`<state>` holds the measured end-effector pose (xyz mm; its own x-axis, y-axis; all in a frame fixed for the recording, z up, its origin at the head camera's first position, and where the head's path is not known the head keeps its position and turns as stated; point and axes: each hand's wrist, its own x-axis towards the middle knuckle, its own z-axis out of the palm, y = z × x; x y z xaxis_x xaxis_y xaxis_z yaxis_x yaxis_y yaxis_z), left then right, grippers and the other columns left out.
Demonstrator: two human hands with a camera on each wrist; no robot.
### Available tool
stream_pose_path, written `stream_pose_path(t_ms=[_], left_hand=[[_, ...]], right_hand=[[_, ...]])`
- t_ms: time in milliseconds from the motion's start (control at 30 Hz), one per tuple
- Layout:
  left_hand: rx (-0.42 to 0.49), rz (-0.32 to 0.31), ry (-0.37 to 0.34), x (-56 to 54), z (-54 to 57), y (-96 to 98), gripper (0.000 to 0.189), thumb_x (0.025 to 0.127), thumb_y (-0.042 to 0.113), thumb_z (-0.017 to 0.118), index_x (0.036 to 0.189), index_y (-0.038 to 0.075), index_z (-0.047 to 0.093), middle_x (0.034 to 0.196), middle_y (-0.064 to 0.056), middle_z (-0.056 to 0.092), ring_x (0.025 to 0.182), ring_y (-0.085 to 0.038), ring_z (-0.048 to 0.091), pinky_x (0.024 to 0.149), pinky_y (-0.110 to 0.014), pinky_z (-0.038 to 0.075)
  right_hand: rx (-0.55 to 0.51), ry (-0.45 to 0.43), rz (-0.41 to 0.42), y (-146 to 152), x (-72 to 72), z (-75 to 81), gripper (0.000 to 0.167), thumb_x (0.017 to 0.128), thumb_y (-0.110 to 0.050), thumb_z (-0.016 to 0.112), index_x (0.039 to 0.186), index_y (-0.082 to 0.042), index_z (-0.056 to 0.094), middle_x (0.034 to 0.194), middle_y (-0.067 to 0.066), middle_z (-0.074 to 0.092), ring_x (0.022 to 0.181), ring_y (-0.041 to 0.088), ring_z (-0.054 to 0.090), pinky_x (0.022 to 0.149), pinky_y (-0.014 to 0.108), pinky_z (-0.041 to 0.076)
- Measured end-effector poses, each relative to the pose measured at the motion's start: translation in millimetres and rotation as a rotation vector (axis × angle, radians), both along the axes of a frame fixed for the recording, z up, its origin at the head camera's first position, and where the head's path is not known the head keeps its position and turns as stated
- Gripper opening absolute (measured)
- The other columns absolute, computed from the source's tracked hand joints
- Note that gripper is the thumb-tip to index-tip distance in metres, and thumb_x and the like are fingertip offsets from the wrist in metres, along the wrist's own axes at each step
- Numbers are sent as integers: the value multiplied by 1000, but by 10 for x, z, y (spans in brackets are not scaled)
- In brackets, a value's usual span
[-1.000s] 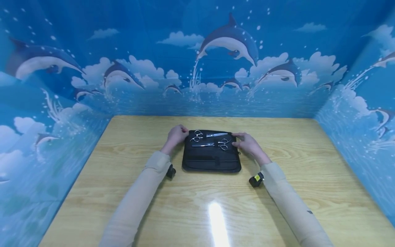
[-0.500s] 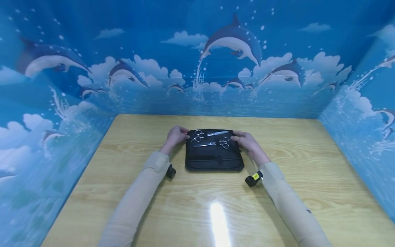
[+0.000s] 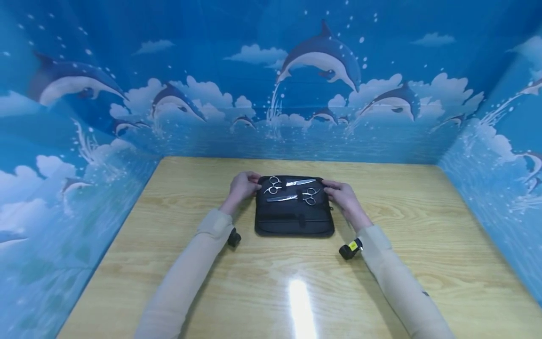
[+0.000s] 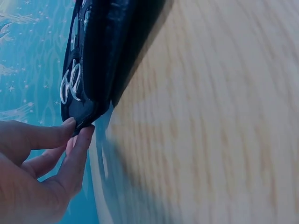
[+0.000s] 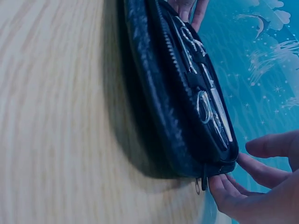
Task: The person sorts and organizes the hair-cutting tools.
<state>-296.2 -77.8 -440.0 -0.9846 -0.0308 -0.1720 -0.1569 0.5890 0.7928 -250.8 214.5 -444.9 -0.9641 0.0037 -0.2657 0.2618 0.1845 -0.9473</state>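
A black zippered scissors case [image 3: 277, 226] lies on the table in the head view. Two pairs of silver hairdressing scissors rest on its upper face: the far pair [image 3: 300, 182] has its finger loops on the left, the near pair [image 3: 282, 198] on the right. At the far left corner my left hand [image 3: 244, 185] pinches the case between thumb [image 4: 51, 134] and fingers [image 4: 77, 156]. My right hand [image 3: 344, 195] is at the far right corner. Its lower fingers [image 5: 224, 189] touch the case edge near a zipper pull [image 5: 204, 178], while an upper digit stands apart from it.
The wood-grain table [image 3: 190, 188] extends around the case. A blue curtain [image 3: 237, 136] printed with dolphins and clouds hangs behind and along both sides. A small black device [image 3: 349, 249] is on the right wrist, and another [image 3: 234, 238] on the left.
In the head view the case has shifted slightly to the right since a second ago. My right hand has drawn its fingers back from the near scissors' loops to the edge. My left hand keeps its corner.
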Motion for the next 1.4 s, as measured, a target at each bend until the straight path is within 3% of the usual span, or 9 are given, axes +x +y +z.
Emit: stream_pose_path(t_ms=[267, 533, 867, 1233, 1400], left_hand=[[24, -3, 50, 17, -1, -9, 35, 86, -2, 75, 120, 5, 71, 110, -13, 72, 96, -24, 70, 72, -28, 60], [87, 4, 125, 23, 13, -46, 35, 86, -5, 75, 120, 4, 71, 111, -13, 72, 98, -24, 70, 71, -26, 58], [156, -12, 161, 76, 41, -78, 33, 85, -7, 76, 116, 2, 70, 111, -16, 71, 101, -27, 71, 76, -30, 61], [130, -69, 223, 171, 72, -109, 31, 85, -8, 75, 115, -1, 69, 111, -18, 71, 101, -29, 71, 87, -32, 59], [104, -96, 235, 205, 100, -125, 28, 91, 9, 76, 116, 0, 68, 113, -18, 72, 104, -30, 70, 91, -35, 58]], right_hand=[[-1, -1, -58, 22, -14, -9, 45, 103, 0, 50, 148, -1, 48, 154, 22, 44, 126, 27, 54, 107, 35, 48], [-34, 48, -100, 40, -5, -1, 41, 103, -5, 52, 144, -2, 53, 148, 21, 51, 95, 8, 67, 96, 28, 55], [-50, 149, -135, 46, 56, 17, 46, 103, -7, 56, 149, -5, 49, 138, 23, 56, 89, 8, 67, 88, 29, 59], [-57, 204, -147, 35, 97, 21, 40, 103, -11, 58, 141, 2, 55, 110, 4, 62, 82, 8, 68, 84, 29, 60], [-76, 234, -155, 28, 122, 54, 40, 102, -12, 62, 138, 6, 56, 101, -4, 64, 83, 4, 66, 83, 26, 60]])
